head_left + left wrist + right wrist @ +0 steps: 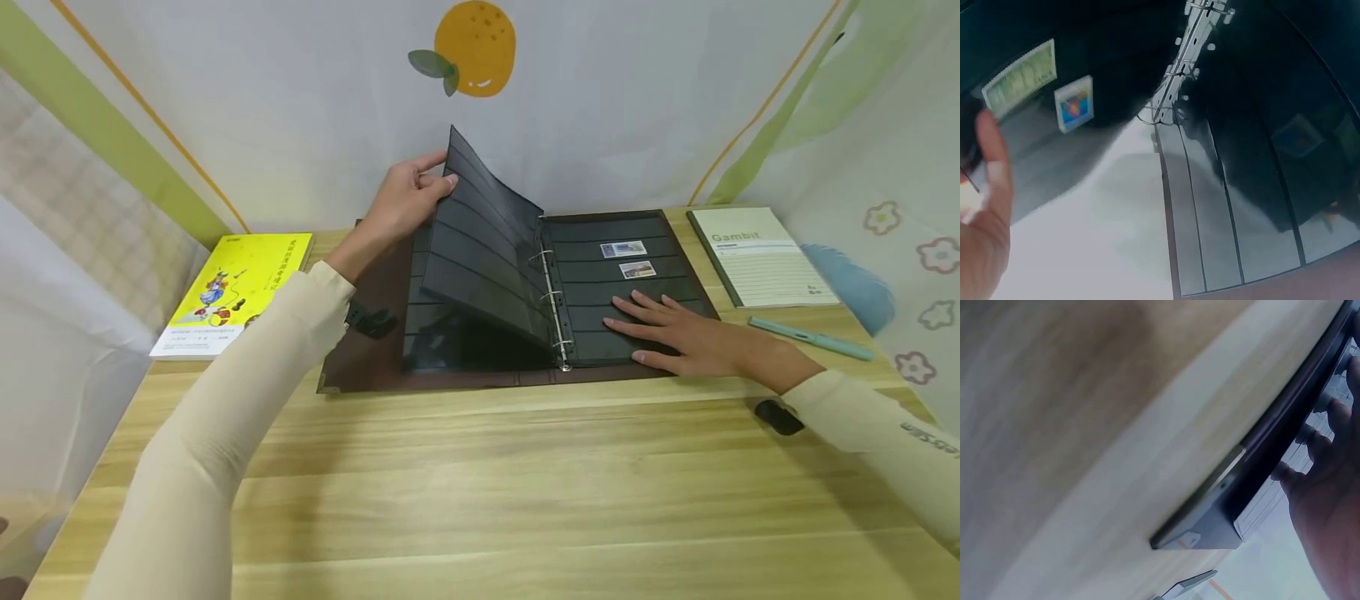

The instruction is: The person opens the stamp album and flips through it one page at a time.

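A ring-bound stamp album lies open, its dark brown cover [360, 367] flat on the table. My left hand [405, 196] pinches the outer edge of a black album page [480, 250], which stands tilted up from the metal rings [552, 296]. Two stamps, a green one [1022, 75] and a small colourful one [1075, 105], show on a page in the left wrist view. On the right-hand page [592, 321] my right hand [682, 333] rests with fingers spread. Above those fingers sit two stamps, a bluish one [623, 249] and a brownish one [637, 269].
A yellow book [240, 283] lies left of the album. To the right are a notepad [765, 258] and a light green pen [812, 337]. Behind the wooden table [525, 483] hangs a white curtain [615, 100] with a printed orange.
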`<state>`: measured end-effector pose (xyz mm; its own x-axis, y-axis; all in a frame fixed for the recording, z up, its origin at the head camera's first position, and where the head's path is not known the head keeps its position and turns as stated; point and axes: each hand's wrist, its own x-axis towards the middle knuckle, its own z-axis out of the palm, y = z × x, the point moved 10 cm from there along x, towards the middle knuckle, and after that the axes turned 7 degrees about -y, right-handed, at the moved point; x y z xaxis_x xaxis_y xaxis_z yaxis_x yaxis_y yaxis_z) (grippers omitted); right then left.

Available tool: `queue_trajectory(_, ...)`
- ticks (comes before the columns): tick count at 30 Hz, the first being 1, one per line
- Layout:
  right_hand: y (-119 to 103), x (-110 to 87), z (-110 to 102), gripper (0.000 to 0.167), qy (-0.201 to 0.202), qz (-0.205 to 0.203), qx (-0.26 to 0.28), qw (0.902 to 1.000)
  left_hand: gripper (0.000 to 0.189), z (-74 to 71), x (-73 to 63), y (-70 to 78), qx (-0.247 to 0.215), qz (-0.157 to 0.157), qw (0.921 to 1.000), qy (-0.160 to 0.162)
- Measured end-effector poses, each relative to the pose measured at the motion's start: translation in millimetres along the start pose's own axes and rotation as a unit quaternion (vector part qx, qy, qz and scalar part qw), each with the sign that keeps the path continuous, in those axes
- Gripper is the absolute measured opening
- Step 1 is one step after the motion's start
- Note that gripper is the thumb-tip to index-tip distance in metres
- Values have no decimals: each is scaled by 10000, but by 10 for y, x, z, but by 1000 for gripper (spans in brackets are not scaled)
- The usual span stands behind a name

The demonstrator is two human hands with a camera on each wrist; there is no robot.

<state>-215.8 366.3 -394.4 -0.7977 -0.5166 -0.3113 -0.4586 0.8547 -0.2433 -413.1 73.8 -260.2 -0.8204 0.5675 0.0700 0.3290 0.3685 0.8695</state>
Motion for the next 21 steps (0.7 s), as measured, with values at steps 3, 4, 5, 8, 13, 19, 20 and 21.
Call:
queue_trajectory(3, 4, -5, 11, 58, 15, 18, -28, 10000, 58, 12, 23, -62, 195, -423, 9989, -45)
queue_trajectory(4, 6, -7, 20, 58, 0, 25, -15, 10000, 58, 12, 21, -95, 222, -563, 9981, -63)
queue_trajectory(5, 6, -9, 24, 58, 5, 20, 4, 10000, 57, 9, 13, -131, 201, -669, 9975, -75)
queue_trajectory(8, 15, -18, 26, 58, 13, 29, 38, 10000, 55, -51, -39, -207, 96, -814, 9966, 74)
queue_trajectory(13, 24, -42, 13, 59, -9, 32, 11, 10000, 53, -127, -132, -217, -162, -628, 9971, 391)
queue_trajectory(19, -24, -50, 18, 59, -49, 1, 8, 10000, 53, -82, -112, -64, -166, -225, 9985, 464)
queue_trajectory(20, -27, -50, 13, 59, -35, 9, -10, 10000, 53, -67, -89, -14, -157, -131, 9987, 470)
queue_trajectory(21, -29, -50, 10, 59, -26, 20, -21, 10000, 54, -50, -62, 40, -159, -11, 9988, 470)
